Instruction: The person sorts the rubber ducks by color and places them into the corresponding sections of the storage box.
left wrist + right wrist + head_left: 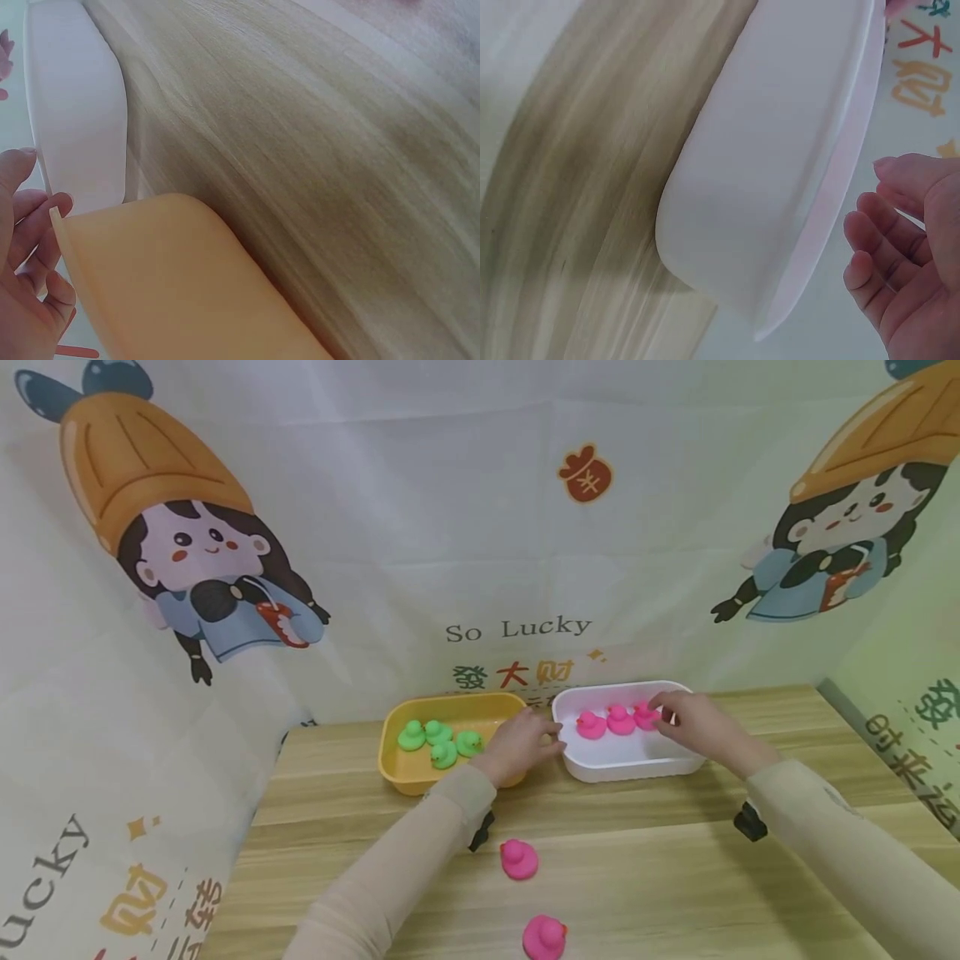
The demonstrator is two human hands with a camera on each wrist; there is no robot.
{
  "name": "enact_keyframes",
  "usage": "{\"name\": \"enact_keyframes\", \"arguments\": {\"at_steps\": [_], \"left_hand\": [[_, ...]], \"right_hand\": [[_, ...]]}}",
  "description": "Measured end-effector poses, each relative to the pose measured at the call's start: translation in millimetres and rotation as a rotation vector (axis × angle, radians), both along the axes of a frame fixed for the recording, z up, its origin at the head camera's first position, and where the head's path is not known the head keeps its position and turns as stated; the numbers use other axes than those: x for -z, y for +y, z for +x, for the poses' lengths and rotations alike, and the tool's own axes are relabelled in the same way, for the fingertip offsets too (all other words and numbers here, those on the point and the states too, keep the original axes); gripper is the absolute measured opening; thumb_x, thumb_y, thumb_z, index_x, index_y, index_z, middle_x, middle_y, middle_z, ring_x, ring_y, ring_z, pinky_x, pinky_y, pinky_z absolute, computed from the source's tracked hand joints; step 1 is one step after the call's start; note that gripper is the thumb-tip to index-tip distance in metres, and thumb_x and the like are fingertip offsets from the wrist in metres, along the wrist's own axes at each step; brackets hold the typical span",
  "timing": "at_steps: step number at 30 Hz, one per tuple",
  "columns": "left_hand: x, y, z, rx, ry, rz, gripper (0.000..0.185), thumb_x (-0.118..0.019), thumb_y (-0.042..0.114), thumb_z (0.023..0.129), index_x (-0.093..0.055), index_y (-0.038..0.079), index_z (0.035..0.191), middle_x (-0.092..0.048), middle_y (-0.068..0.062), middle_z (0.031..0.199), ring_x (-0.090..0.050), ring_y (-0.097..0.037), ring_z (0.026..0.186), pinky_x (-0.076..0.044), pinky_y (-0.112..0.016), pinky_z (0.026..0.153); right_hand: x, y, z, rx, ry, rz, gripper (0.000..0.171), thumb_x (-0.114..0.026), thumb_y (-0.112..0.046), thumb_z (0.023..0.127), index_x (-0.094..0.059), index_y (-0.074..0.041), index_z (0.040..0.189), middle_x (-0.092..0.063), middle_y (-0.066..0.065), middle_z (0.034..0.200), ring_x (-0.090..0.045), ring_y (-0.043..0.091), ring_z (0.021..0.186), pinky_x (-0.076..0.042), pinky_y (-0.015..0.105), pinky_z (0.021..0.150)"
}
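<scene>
My left hand (521,745) reaches over the right end of the yellow tub (397,777), its fingertips right at the left rim of the white tub (630,769). In the left wrist view its fingers look loosely bent and hold nothing. Over the right part of the white tub is my right hand (693,722), fingers relaxed beside a pink rubber duck (645,717) that it partly hides. Two more pink ducks, a middle one (620,720) and a left one (591,725), sit in that tub. The right wrist view shows the right hand (915,255) with nothing between thumb and fingers.
Several green rubber ducks (444,754) sit in the yellow tub. On the wooden table (337,860), one pink duck (519,859) lies in front of the tubs and another pink duck (545,937) is nearer the front. A printed cloth (420,527) hangs behind the table.
</scene>
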State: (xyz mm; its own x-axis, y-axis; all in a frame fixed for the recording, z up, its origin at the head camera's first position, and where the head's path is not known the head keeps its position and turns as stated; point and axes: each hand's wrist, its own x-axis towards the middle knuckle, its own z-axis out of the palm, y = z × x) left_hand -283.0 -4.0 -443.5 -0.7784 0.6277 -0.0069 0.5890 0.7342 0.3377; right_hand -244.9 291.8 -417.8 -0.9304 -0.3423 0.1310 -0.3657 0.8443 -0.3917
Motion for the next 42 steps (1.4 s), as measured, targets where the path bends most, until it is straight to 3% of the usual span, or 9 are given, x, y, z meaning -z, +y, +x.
{"name": "enact_keyframes", "arguments": {"at_steps": [11,17,25,36,42], "left_hand": [[-2.2,-1,0.9,0.003,-0.017,0.026,0.038,-0.065,0.031,0.104,-0.071,0.007,0.133,-0.073,-0.006,0.128,-0.058,-0.025,0.121,-0.048,-0.038,0.108],[-2.4,-1,-0.5,0.006,-0.009,0.022,0.038,-0.065,0.031,0.104,-0.072,0.008,0.133,-0.074,-0.005,0.126,-0.058,-0.024,0.117,-0.049,-0.036,0.105],[-0.1,-1,-2.4,0.009,-0.009,0.031,0.037,-0.065,0.031,0.104,-0.073,0.009,0.132,-0.074,-0.004,0.126,-0.059,-0.023,0.115,-0.050,-0.036,0.103],[2.8,-1,-3.8,0.004,0.009,0.017,0.038,-0.065,0.034,0.104,-0.072,0.011,0.133,-0.074,-0.003,0.127,-0.058,-0.022,0.113,-0.051,-0.035,0.100],[1.4,-1,-2.0,0.000,0.002,0.021,0.038,-0.064,0.034,0.104,-0.072,0.011,0.133,-0.073,-0.003,0.128,-0.059,-0.022,0.113,-0.051,-0.036,0.100]], "right_hand": [[-3.0,-11,27.4,-0.078,0.052,-0.019,0.019,-0.077,-0.006,0.092,-0.071,0.002,0.108,-0.066,0.000,0.086,-0.055,0.014,0.074,-0.052,0.030,0.066],[-3.1,-23,45.5,-0.159,0.111,-0.043,0.016,-0.078,-0.005,0.091,-0.069,-0.002,0.105,-0.063,-0.005,0.082,-0.052,0.008,0.068,-0.050,0.025,0.062],[0.2,-43,71.5,-0.252,0.137,-0.050,0.018,-0.080,-0.005,0.090,-0.071,-0.003,0.106,-0.064,-0.007,0.085,-0.056,0.008,0.073,-0.052,0.024,0.064],[19.0,-73,102.4,-0.433,0.109,-0.061,0.020,-0.077,-0.010,0.093,-0.071,-0.006,0.111,-0.070,0.002,0.099,-0.063,0.008,0.079,-0.055,0.021,0.069],[30.6,-92,122.2,-0.555,0.148,-0.074,0.018,-0.077,-0.012,0.094,-0.072,-0.009,0.112,-0.070,0.001,0.102,-0.066,0.010,0.085,-0.056,0.020,0.076]]}}
